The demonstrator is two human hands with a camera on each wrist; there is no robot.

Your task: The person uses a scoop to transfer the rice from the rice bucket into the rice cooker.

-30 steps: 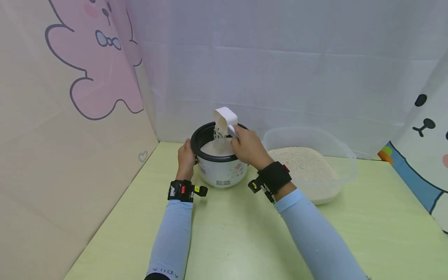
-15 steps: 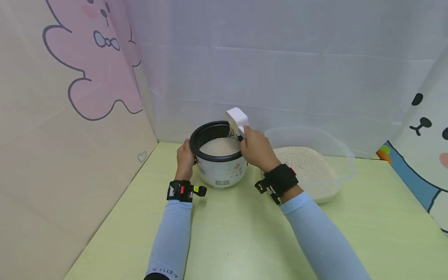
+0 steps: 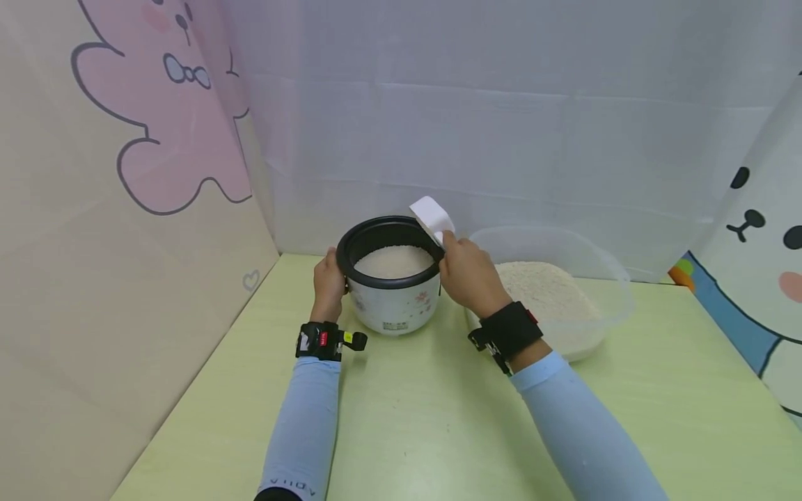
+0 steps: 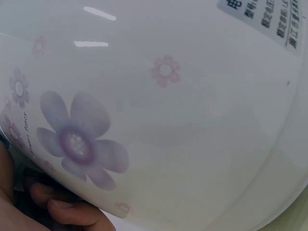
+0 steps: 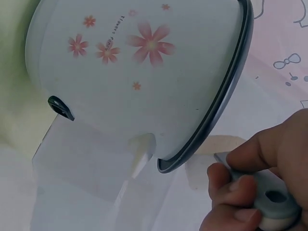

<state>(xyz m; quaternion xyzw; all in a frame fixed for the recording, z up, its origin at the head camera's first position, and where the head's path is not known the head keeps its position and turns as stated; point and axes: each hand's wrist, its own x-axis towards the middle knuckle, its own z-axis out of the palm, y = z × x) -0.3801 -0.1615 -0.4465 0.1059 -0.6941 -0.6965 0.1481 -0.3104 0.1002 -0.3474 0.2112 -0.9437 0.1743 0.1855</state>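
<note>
A white rice cooker (image 3: 395, 308) with a flower print and a black rim stands on the table, white rice (image 3: 393, 262) heaped inside. My left hand (image 3: 328, 284) grips its left side; in the left wrist view the curled fingers (image 4: 79, 215) are at a dark handle low on the cooker's wall. At the rim's right side, my right hand (image 3: 471, 275) holds a white scoop (image 3: 432, 217) by its handle, its cup tipped over the rim. The right wrist view shows thumb and fingers wrapped round the scoop handle (image 5: 267, 182).
Right of the cooker, a translucent plastic tub (image 3: 610, 292) holds a large mound of pale rice (image 3: 544, 287). A white cloth (image 3: 501, 139) hangs close behind both. The pale green table (image 3: 407, 417) ends at a printed cloth (image 3: 156, 243) on the left.
Rice was pouring from the scoop into the cooker; the stream has stopped. My right hand has drawn the scoop rightward to the rim. The left hand has kept its grip.
</note>
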